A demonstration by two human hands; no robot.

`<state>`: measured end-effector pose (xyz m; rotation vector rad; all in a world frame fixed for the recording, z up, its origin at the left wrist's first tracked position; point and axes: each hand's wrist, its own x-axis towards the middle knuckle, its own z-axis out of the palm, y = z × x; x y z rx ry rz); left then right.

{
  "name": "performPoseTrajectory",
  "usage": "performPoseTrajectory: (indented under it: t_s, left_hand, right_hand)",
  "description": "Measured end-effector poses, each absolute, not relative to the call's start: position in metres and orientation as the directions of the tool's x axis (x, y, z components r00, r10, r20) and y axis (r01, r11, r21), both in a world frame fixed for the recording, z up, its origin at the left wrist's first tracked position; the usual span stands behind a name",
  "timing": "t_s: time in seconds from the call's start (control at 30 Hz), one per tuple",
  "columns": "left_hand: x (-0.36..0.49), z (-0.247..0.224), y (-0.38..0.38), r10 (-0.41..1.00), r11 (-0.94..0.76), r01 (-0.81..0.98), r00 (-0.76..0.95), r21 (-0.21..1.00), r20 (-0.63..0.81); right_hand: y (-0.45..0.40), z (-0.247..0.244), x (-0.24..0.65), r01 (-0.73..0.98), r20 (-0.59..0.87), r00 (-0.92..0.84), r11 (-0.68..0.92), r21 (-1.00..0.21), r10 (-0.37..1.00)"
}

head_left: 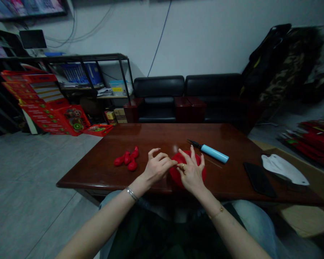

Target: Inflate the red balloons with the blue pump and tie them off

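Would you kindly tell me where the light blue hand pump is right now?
In the head view, the light blue hand pump lies on the wooden table, just beyond and right of the right hand at the red balloon.

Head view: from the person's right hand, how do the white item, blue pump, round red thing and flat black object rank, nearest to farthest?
1. Round red thing: beneath the right hand.
2. Blue pump: ahead, rightward.
3. Flat black object: farther right.
4. White item: rightmost of these.

Head camera looks forward and down over the table (156, 135).
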<state>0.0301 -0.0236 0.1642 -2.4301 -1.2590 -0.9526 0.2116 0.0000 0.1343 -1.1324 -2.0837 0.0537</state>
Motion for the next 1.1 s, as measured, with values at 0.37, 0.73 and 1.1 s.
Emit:
performPoseTrajectory:
  t_s: [0.37, 0.73, 1.1]
  left_hand:
    - [0.035, 0.161, -0.038, 0.859, -0.409, 0.879, 0.280, 0.245, 0.429]
    - [0.080, 0.113, -0.029, 0.767, -0.407, 0.483, -0.280, 0.775, 0.577]
    - [0.048, 0.121, -0.037, 0.678, -0.491, 0.865, 0.306, 0.102, 0.669]
  right_hand:
    - [-0.006, 0.133, 0.217, 0.762, 0.666, -0.402, 0.633, -0.138, 0.629]
    - [-0.013, 0.120, 0.197, 0.739, 0.677, -0.239, 0.583, -0.338, 0.696]
    - [-0.008, 0.110, 0.198, 0.697, 0.646, -0.195, 0.568, -0.438, 0.738]
